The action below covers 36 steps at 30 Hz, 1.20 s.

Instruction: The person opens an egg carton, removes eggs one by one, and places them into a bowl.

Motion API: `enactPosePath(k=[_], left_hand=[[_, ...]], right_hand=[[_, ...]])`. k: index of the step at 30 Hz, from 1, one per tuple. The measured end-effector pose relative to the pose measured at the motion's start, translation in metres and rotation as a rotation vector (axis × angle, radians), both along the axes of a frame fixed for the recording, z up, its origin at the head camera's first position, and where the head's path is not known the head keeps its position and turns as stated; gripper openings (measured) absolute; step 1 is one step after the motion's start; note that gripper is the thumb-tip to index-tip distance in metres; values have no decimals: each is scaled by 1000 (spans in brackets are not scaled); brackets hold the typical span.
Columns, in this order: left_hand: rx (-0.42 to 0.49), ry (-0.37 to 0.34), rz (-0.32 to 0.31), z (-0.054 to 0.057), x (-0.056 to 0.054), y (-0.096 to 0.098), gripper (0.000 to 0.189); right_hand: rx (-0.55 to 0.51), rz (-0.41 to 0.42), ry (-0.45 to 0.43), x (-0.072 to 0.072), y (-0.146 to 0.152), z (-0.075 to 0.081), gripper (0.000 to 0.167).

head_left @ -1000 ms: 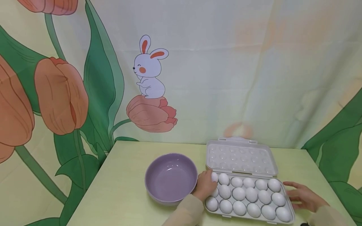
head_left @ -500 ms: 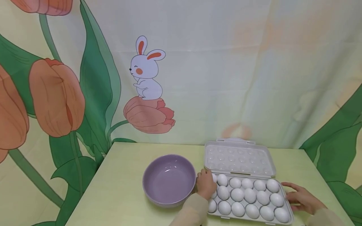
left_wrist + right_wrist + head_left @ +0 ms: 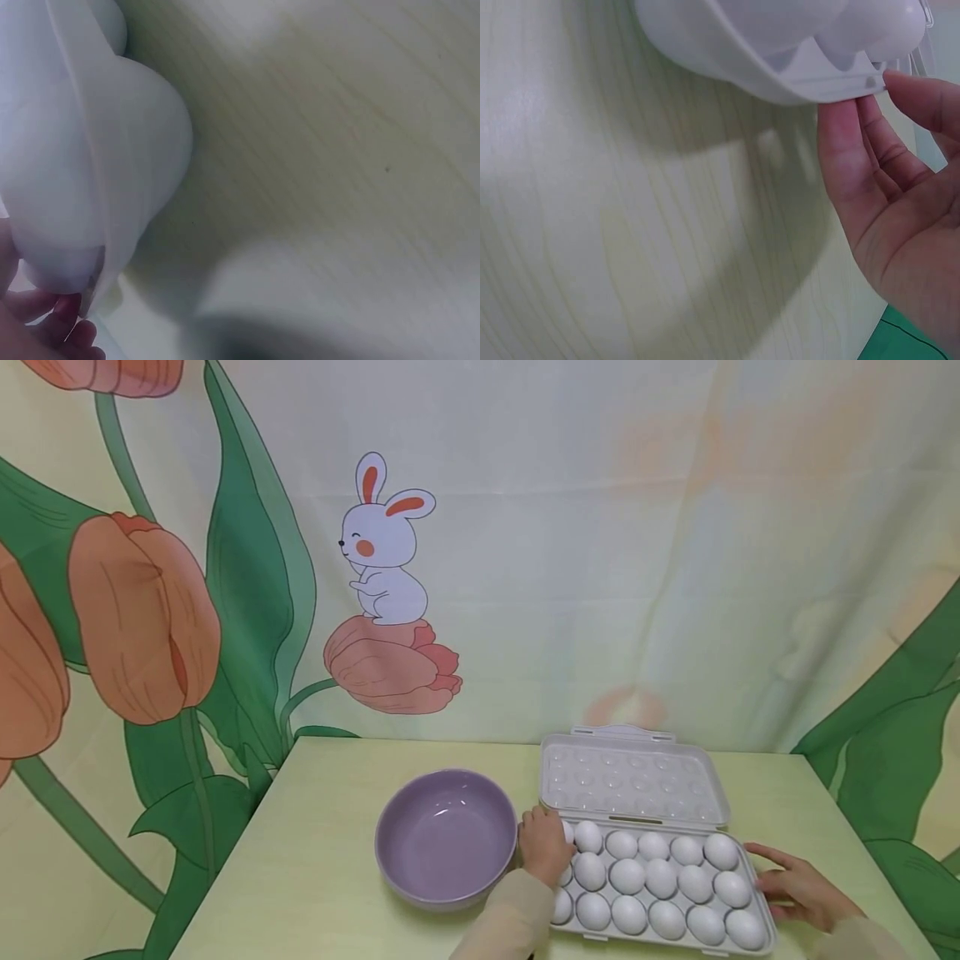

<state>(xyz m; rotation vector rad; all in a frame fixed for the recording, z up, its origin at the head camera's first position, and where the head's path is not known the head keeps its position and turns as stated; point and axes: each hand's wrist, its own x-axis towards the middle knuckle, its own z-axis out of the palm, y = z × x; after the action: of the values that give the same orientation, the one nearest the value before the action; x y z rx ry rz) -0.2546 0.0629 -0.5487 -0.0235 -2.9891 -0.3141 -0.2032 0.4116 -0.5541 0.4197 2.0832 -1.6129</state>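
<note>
A pale plastic egg box (image 3: 596,937) lies open at the right of the table, its clear dimpled lid (image 3: 633,777) folded back toward the wall. Several rows of white eggs (image 3: 627,877) sit in its cups. My left hand (image 3: 545,846) grips the box's left end, its fingertips curled at the rim (image 3: 97,150) in the left wrist view. At the opposite end my right hand (image 3: 804,889) pinches the edge, thumb above and fingers beneath the rim (image 3: 795,94) in the right wrist view. Part of the leftmost eggs is hidden behind my left hand.
A purple bowl (image 3: 450,852) with nothing in it stands just left of my left hand. The pale wood-grain table (image 3: 315,852) ends at the back against a hanging cloth (image 3: 540,568) printed with tulips and a rabbit.
My left fingers have drawn in around the box's left end. The whole head view has shifted slightly; the box and bowl keep their places relative to each other.
</note>
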Motion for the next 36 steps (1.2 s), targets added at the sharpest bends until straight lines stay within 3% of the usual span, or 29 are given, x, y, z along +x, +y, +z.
enactPosePath(k=[3,8,15,21,27,36], left_hand=[[-30,-3,-17,4,1,-2,56],[17,31,-66,17,1,-3,44],[189,29,-121,50,-7,-7,40],[299,28,-175,79,-15,-29,39],[246,17,-182,93,-23,-61,38],[163,-132,-148,97,-24,-106,31]], right_hand=[[8,-1,-2,0,-2,0,71],[24,-23,-13,0,-4,-1,71],[35,-31,-18,1,-7,-1,70],[44,-43,-30,0,-7,-4,69],[38,-23,-12,1,-5,-6,71],[26,-1,-1,3,-4,-3,72]])
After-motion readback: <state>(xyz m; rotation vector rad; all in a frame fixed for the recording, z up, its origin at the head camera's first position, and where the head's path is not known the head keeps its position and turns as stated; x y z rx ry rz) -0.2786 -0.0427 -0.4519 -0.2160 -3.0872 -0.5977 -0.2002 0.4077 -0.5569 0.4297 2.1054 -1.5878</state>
